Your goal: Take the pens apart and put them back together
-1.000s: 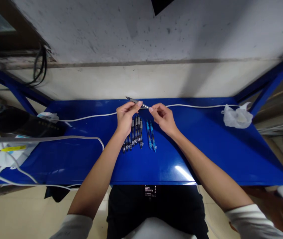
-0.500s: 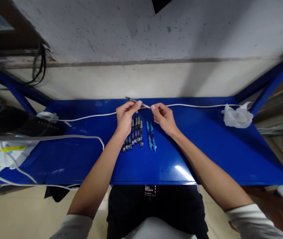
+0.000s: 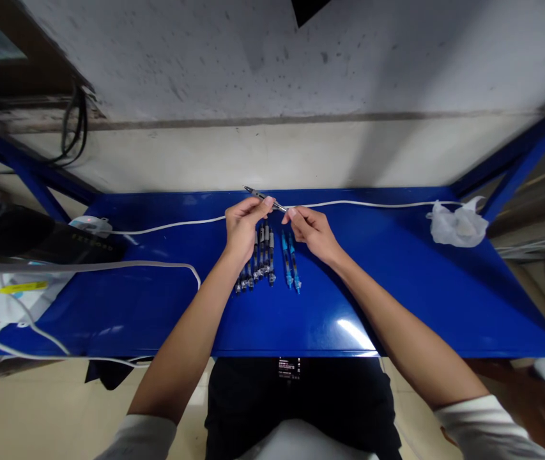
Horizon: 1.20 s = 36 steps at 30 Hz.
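Above the blue shelf, a slim dark-and-grey pen (image 3: 255, 192) slants between both hands, its tip pointing up and left. My left hand (image 3: 245, 223) pinches it near the middle. At its lower right end, the fingers of my right hand (image 3: 311, 229) are closed on it. Several black pens with grey parts (image 3: 261, 252) lie side by side below my left hand, partly hidden by it. To their right, two light-blue pens (image 3: 291, 262) lie next to each other, just below my right hand.
A white cable (image 3: 171, 225) runs across the back of the blue shelf (image 3: 425, 287). A crumpled plastic bag (image 3: 457, 223) sits at the right. Black equipment (image 3: 46, 233), white devices (image 3: 18, 297) and cables occupy the left. A wall (image 3: 253, 153) stands behind.
My right hand has shifted slightly left and down along the pen, its fingers closer to my left hand. The held pen has moved slightly right.
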Each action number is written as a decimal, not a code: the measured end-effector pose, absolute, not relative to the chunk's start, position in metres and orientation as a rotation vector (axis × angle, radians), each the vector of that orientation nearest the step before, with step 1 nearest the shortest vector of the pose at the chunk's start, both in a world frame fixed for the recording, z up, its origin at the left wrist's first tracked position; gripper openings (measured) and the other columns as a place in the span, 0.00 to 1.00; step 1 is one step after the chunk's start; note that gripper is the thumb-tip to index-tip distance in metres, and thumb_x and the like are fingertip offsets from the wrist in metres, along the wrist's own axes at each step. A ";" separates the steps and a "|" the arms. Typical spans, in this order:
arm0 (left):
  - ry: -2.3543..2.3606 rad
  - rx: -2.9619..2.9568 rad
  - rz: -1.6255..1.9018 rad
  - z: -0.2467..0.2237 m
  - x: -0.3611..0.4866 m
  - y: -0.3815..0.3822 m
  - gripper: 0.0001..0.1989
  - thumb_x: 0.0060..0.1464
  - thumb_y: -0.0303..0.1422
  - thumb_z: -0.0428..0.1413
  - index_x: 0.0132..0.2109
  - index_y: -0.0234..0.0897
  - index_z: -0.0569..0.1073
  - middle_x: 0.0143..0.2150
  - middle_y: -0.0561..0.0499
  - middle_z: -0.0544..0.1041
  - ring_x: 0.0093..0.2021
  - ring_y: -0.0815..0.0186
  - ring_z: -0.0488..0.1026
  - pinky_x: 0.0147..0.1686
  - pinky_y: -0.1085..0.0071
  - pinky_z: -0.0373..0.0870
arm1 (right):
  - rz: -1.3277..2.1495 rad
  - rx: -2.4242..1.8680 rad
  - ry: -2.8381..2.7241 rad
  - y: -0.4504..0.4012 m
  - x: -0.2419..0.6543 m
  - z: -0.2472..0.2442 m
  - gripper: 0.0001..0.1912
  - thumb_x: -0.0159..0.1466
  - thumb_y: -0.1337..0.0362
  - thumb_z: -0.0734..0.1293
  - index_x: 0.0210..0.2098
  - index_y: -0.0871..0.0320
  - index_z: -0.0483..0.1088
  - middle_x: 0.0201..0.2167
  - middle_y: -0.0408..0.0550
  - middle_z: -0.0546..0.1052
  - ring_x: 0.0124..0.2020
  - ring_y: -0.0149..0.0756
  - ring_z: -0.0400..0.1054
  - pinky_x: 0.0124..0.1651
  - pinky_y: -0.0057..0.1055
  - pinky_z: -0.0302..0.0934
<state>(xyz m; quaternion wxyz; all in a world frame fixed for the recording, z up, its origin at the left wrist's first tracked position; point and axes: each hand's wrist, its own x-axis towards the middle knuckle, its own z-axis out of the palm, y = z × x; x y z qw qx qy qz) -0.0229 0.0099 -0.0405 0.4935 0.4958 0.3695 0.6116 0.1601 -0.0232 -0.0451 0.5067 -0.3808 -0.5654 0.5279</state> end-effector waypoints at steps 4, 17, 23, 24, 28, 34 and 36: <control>0.859 1.266 1.478 -0.039 -0.022 0.009 0.10 0.61 0.41 0.72 0.35 0.42 0.86 0.42 0.47 0.86 0.42 0.62 0.81 0.45 0.65 0.76 | 1.585 -0.764 -1.177 -0.019 0.161 -0.044 0.25 0.71 0.40 0.73 0.35 0.55 0.75 0.21 0.34 0.57 0.21 0.27 0.44 0.25 0.30 0.40; 0.877 1.336 1.468 -0.034 -0.021 0.007 0.11 0.60 0.44 0.72 0.43 0.43 0.88 0.46 0.46 0.88 0.45 0.61 0.83 0.47 0.65 0.79 | 1.649 -0.724 -1.091 -0.017 0.162 -0.045 0.22 0.69 0.42 0.77 0.39 0.57 0.79 0.23 0.32 0.52 0.22 0.25 0.43 0.25 0.28 0.44; 0.921 1.287 1.484 -0.041 -0.023 0.012 0.10 0.59 0.42 0.74 0.43 0.42 0.89 0.40 0.47 0.87 0.39 0.63 0.82 0.41 0.67 0.77 | 1.238 -0.903 -1.231 -0.019 0.157 -0.051 0.23 0.67 0.39 0.76 0.42 0.54 0.83 0.23 0.35 0.58 0.23 0.27 0.47 0.26 0.30 0.49; 0.913 1.289 1.477 -0.040 -0.023 0.011 0.10 0.59 0.41 0.74 0.43 0.41 0.89 0.41 0.46 0.88 0.40 0.63 0.83 0.43 0.66 0.78 | 1.266 -0.890 -1.233 -0.019 0.157 -0.050 0.23 0.67 0.39 0.76 0.40 0.54 0.82 0.23 0.35 0.57 0.23 0.27 0.47 0.26 0.30 0.49; 0.852 1.327 1.438 -0.037 -0.025 0.008 0.09 0.61 0.40 0.72 0.44 0.41 0.89 0.45 0.44 0.88 0.47 0.59 0.86 0.54 0.60 0.80 | 1.473 -0.797 -1.185 -0.019 0.162 -0.046 0.24 0.66 0.40 0.77 0.36 0.56 0.80 0.22 0.34 0.57 0.23 0.27 0.46 0.26 0.29 0.48; 0.799 1.419 1.392 -0.032 -0.026 0.004 0.08 0.63 0.41 0.70 0.45 0.42 0.88 0.47 0.44 0.89 0.51 0.57 0.86 0.58 0.58 0.79 | 1.721 -0.699 -1.094 -0.018 0.169 -0.043 0.21 0.67 0.45 0.78 0.37 0.59 0.81 0.21 0.32 0.54 0.23 0.26 0.43 0.26 0.28 0.47; 0.796 1.449 1.368 -0.030 -0.027 0.003 0.11 0.63 0.43 0.70 0.46 0.42 0.88 0.48 0.43 0.89 0.51 0.56 0.86 0.58 0.57 0.79 | 1.723 -0.690 -1.058 -0.018 0.170 -0.043 0.20 0.66 0.47 0.79 0.39 0.59 0.81 0.21 0.31 0.54 0.23 0.26 0.43 0.26 0.28 0.47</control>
